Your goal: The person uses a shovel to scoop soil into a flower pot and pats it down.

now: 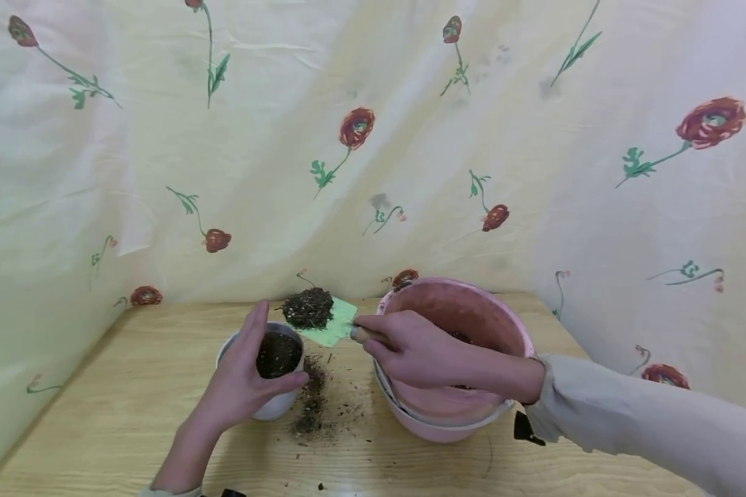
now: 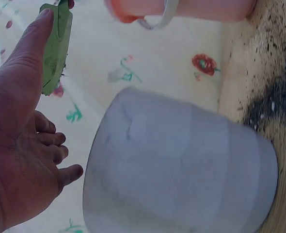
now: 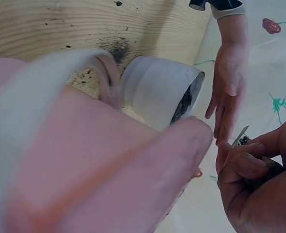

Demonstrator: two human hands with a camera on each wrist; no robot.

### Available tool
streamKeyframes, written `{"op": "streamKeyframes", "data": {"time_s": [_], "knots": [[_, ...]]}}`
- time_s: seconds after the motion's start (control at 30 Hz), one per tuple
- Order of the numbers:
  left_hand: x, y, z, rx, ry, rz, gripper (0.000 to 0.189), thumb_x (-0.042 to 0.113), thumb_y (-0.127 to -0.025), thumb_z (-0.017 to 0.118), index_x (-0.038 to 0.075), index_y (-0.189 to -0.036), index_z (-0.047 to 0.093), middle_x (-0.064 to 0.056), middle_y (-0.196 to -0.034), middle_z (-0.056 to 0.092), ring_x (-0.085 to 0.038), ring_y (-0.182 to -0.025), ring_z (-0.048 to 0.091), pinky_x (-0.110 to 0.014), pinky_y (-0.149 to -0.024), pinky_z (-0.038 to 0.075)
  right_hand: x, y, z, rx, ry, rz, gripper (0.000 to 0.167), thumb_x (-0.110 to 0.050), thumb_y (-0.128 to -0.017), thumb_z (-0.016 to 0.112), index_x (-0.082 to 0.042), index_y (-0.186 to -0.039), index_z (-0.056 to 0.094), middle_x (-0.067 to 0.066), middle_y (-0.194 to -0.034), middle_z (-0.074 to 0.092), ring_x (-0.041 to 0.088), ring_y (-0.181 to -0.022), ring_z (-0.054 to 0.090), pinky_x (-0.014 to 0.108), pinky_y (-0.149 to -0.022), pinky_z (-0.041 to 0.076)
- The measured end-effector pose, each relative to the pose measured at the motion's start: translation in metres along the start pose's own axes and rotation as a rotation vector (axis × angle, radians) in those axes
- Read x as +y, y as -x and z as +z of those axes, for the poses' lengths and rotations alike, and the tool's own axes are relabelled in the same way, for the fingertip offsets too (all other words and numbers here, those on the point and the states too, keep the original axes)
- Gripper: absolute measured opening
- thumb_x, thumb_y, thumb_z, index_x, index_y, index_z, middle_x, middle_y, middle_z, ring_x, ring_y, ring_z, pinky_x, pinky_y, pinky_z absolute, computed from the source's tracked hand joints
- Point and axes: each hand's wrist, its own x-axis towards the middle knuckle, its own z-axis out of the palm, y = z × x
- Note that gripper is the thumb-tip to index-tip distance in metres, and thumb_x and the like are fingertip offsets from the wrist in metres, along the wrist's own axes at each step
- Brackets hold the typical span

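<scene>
My right hand [image 1: 413, 348] grips the handle of a small green trowel [image 1: 343, 319], its blade pointing left. A heap of dark soil [image 1: 309, 308] lies on the blade, just beyond and right of a white pot [image 1: 276, 407]. Dark soil [image 1: 278, 355] also shows inside that pot. My left hand [image 1: 236, 376] hovers at the pot's rim with fingers extended and thumb spread. In the left wrist view, a gap separates this hand from the pot wall [image 2: 177, 165]. The right wrist view shows curled fingers [image 3: 249, 167] around the handle, which is mostly hidden.
A pink bucket [image 1: 438, 431] stands on the right, under my right forearm, with some soil inside. Its pale carrying handle [image 3: 60, 73] hangs down. Spilled soil [image 1: 311, 400] lies on the wooden table [image 1: 143, 386] between pot and bucket. A flower-print cloth [image 1: 273, 138] rises behind.
</scene>
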Motion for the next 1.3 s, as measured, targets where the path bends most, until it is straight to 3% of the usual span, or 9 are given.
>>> {"op": "streamKeyframes", "data": {"time_s": [0.07,0.13,0.2,0.3,0.47,0.73,1.03,1.2,1.3], "knots": [[-0.004,0.002,-0.004,0.013,-0.004,-0.016,0.121,0.053,-0.071,0.08,0.025,-0.155,-0.003,-0.007,-0.161,0.0,-0.038,-0.145,0.008,-0.066,-0.108,0.02,-0.002,-0.008,0.001,-0.014,-0.001,-0.02,0.017,-0.014,-0.103,0.045,-0.01,-0.109,0.06,-0.006,-0.076,0.059,0.0,-0.06,0.046,0.019,-0.059,0.042],[-0.008,0.004,-0.008,0.031,-0.015,-0.029,0.122,0.052,-0.072,0.08,0.024,-0.155,-0.004,-0.008,-0.161,-0.001,-0.038,-0.146,0.006,-0.066,-0.108,0.019,-0.004,-0.017,0.002,-0.026,-0.009,-0.039,0.014,-0.013,-0.103,0.045,-0.012,-0.092,0.054,-0.007,-0.063,0.042,0.001,-0.052,0.033,0.02,-0.052,0.032],[-0.012,0.006,-0.011,0.047,-0.026,-0.045,0.122,0.051,-0.072,0.08,0.022,-0.155,-0.005,-0.008,-0.161,-0.002,-0.037,-0.146,0.004,-0.067,-0.108,0.017,-0.005,-0.023,0.004,-0.035,-0.014,-0.046,0.02,-0.013,-0.103,0.044,-0.014,-0.083,0.047,-0.007,-0.06,0.031,0.003,-0.049,0.026,0.02,-0.051,0.027],[-0.018,0.009,-0.014,0.066,-0.037,-0.06,0.122,0.049,-0.073,0.081,0.02,-0.155,-0.005,-0.01,-0.161,-0.001,-0.037,-0.146,0.004,-0.066,-0.108,0.017,-0.005,-0.032,0.006,-0.048,0.004,-0.049,0.024,-0.014,-0.103,0.044,-0.015,-0.079,0.044,-0.008,-0.06,0.029,0.003,-0.05,0.026,0.02,-0.052,0.027],[-0.024,0.011,-0.016,0.079,-0.035,-0.072,0.122,0.045,-0.074,0.081,0.02,-0.155,-0.006,-0.011,-0.161,-0.002,-0.04,-0.145,0.004,-0.067,-0.107,0.018,-0.002,-0.042,0.009,-0.1,0.028,-0.038,0.026,-0.015,-0.103,0.043,-0.015,-0.076,0.043,-0.007,-0.06,0.033,0.005,-0.051,0.029,0.021,-0.053,0.028],[-0.032,0.007,-0.012,0.059,-0.047,-0.104,0.131,0.057,-0.066,0.081,0.022,-0.154,-0.01,-0.009,-0.161,-0.007,-0.042,-0.144,0.004,-0.067,-0.109,0.015,-0.006,-0.055,0.012,-0.201,0.114,0.009,0.026,-0.015,-0.101,0.043,-0.017,-0.075,0.045,-0.007,-0.062,0.039,0.007,-0.052,0.035,0.022,-0.051,0.031],[-0.042,0.009,-0.011,0.066,-0.069,-0.094,0.134,0.056,-0.064,0.083,0.011,-0.155,-0.004,-0.018,-0.16,0.002,-0.047,-0.141,0.016,-0.065,-0.107,0.022,-0.012,-0.07,0.024,-0.304,0.173,0.045,0.031,-0.001,-0.095,0.042,-0.017,-0.069,0.038,-0.004,-0.063,0.033,0.011,-0.055,0.023,0.024,-0.055,0.024],[-0.043,0.008,-0.011,0.067,-0.078,-0.088,0.133,0.057,-0.065,0.083,0.01,-0.155,-0.003,-0.018,-0.16,0.005,-0.048,-0.139,0.019,-0.066,-0.106,0.025,-0.02,-0.074,0.032,-0.269,0.354,0.026,0.025,0.002,-0.088,0.052,-0.017,-0.073,0.044,-0.005,-0.064,0.037,0.011,-0.059,0.03,0.025,-0.056,0.028],[-0.044,0.008,-0.011,0.065,-0.076,-0.087,0.134,0.058,-0.064,0.083,0.01,-0.155,-0.003,-0.018,-0.16,0.006,-0.048,-0.139,0.02,-0.066,-0.105,0.025,-0.025,-0.073,0.036,-0.214,0.503,-0.011,0.013,-0.003,-0.086,0.06,-0.015,-0.089,0.056,-0.003,-0.071,0.048,0.012,-0.062,0.043,0.025,-0.054,0.037]]}}
